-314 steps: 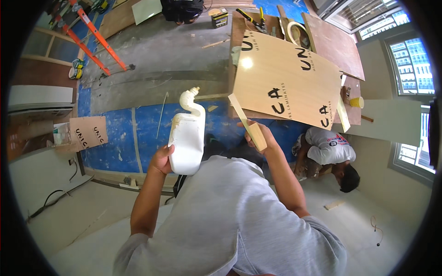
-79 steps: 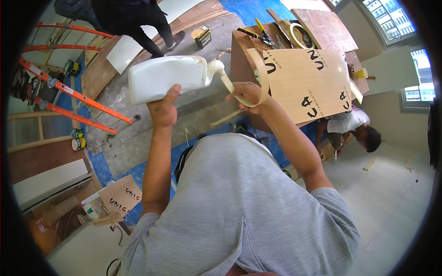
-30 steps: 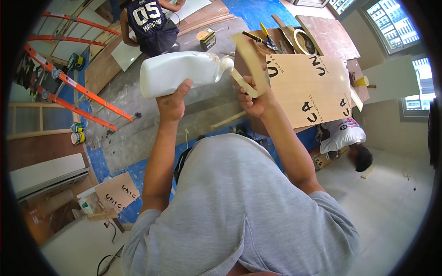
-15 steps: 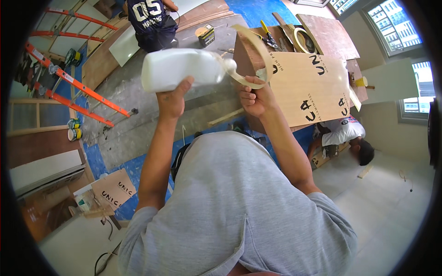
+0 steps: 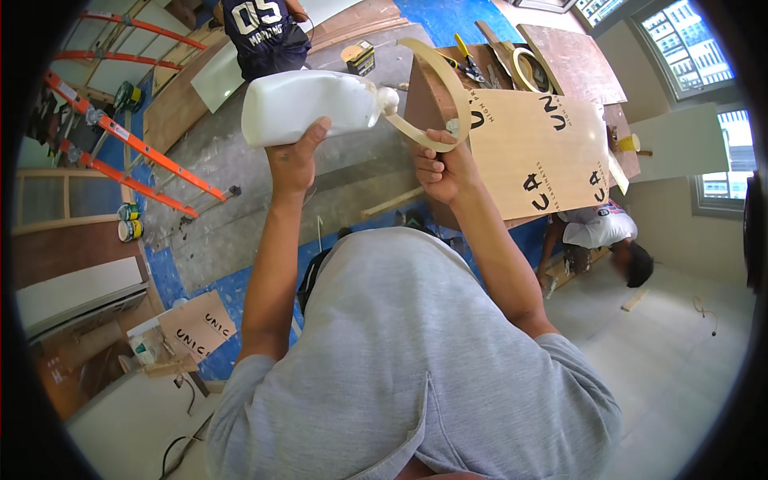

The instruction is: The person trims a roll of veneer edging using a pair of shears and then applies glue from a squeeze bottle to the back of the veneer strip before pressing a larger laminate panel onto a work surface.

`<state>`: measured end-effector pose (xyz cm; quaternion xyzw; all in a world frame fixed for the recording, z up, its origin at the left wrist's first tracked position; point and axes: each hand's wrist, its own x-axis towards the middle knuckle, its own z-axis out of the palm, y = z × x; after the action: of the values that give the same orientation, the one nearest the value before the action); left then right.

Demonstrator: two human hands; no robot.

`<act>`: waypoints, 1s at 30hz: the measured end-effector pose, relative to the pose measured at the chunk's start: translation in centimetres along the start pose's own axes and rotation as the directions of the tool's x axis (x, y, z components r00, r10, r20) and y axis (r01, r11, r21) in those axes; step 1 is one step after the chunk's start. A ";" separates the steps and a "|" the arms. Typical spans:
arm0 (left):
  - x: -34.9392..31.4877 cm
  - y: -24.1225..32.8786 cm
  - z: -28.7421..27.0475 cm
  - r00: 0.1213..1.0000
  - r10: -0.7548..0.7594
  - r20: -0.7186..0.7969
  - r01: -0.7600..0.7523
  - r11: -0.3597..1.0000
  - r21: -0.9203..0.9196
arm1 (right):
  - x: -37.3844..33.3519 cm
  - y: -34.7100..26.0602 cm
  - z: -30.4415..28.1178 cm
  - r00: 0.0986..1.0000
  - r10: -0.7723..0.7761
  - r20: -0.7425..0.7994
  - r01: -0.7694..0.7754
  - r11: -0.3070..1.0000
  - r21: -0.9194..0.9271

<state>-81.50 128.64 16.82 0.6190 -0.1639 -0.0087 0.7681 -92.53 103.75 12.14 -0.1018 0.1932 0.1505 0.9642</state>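
Scuffed grey floor left of the brown wooden worktable; blue floor sheeting past the table's far end. Right of table: two grey-framed windows, bright daylight, plain cream wall. Smooth pale floor to table's near right. Wood-framed, dark-paned partition well left of table.

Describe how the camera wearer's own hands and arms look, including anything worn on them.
The left hand and right hand are ungloved, with no watch or bracelet visible. Both forearms are bare below the short sleeves of a mottled light-grey fabric shirt. Rings cannot be ruled out, as both hands are partly hidden.
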 end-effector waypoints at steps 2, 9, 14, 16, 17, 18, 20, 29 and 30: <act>0.1 0.2 0.2 0.999 -0.049 -0.017 0.047 0.995 -0.092 | 0.2 -0.2 0.3 1.000 0.001 0.007 -0.001 1.000 0.001; 0.5 -0.2 0.8 1.000 0.014 0.005 -0.014 1.000 -0.021 | 0.2 -0.2 0.4 0.999 -0.024 -0.048 0.023 0.999 -0.030; -0.3 0.4 1.8 0.993 0.108 0.050 -0.107 0.994 -0.015 | 0.3 -0.4 1.2 0.999 -0.010 -0.045 0.009 1.000 -0.026; 0.7 -0.5 0.9 0.998 0.057 0.040 -0.058 0.998 0.026 | 0.3 -0.5 1.1 0.997 -0.008 -0.071 0.006 0.999 -0.036; 1.0 -0.8 0.5 0.999 0.031 0.034 -0.033 0.998 0.047 | 0.4 -0.6 0.9 0.999 -0.013 -0.053 0.011 0.999 -0.034; 1.3 -0.6 0.3 1.000 0.017 0.005 -0.017 1.000 -0.019 | 0.5 -0.7 0.8 0.999 -0.022 -0.034 0.021 0.999 -0.031; 1.9 -0.1 0.3 0.999 -0.018 -0.050 0.011 0.988 -0.152 | 0.6 -1.2 0.8 0.999 -0.028 -0.019 0.027 0.999 -0.025; 2.5 0.5 -0.1 0.999 0.041 -0.027 -0.042 0.997 -0.066 | 0.9 -1.6 0.9 1.000 -0.003 -0.028 0.003 1.000 -0.011; 2.5 0.5 -0.2 0.999 0.028 -0.027 -0.029 0.997 -0.066 | 1.0 -1.7 1.1 1.000 0.001 -0.021 -0.001 1.000 -0.009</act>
<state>-79.13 128.42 17.88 0.5907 -0.1624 0.0049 0.7904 -90.68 102.74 12.97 -0.1077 0.2025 0.1507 0.9616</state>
